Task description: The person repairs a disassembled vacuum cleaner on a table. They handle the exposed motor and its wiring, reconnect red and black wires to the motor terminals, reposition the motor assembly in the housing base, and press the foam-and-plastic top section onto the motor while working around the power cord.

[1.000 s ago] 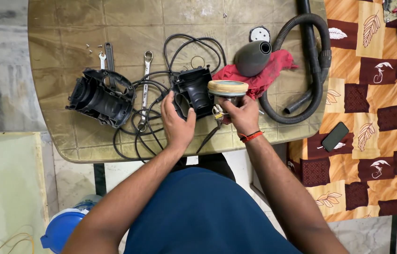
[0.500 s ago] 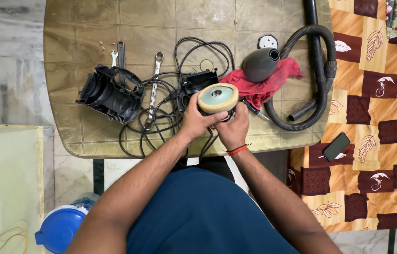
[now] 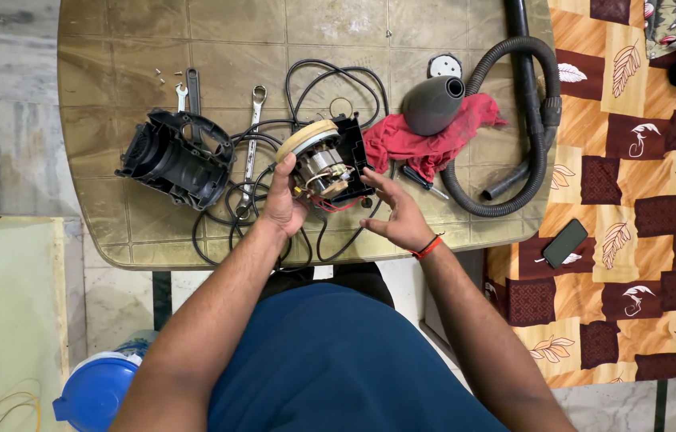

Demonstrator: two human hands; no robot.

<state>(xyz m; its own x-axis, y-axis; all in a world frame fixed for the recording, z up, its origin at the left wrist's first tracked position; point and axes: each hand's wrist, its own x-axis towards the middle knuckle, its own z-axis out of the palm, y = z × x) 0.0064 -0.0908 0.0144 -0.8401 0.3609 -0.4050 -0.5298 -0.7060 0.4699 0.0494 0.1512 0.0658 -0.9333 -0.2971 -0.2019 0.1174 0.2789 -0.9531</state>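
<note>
Motor (image 3: 324, 164) with its cream disc end sits tilted above the near middle of the bench (image 3: 114, 48), fingers of the left hand (image 3: 284, 200) clamped around its left side. Right hand (image 3: 398, 212) is just beside it, fingers apart and empty, near the red wires. A black housing (image 3: 174, 156) and a wrench (image 3: 252, 136) lie toward the left edge, a red cloth (image 3: 418, 140) and hose (image 3: 530, 120) toward the right. Turning it well likely means a steady left grip with the wires kept slack.
</note>
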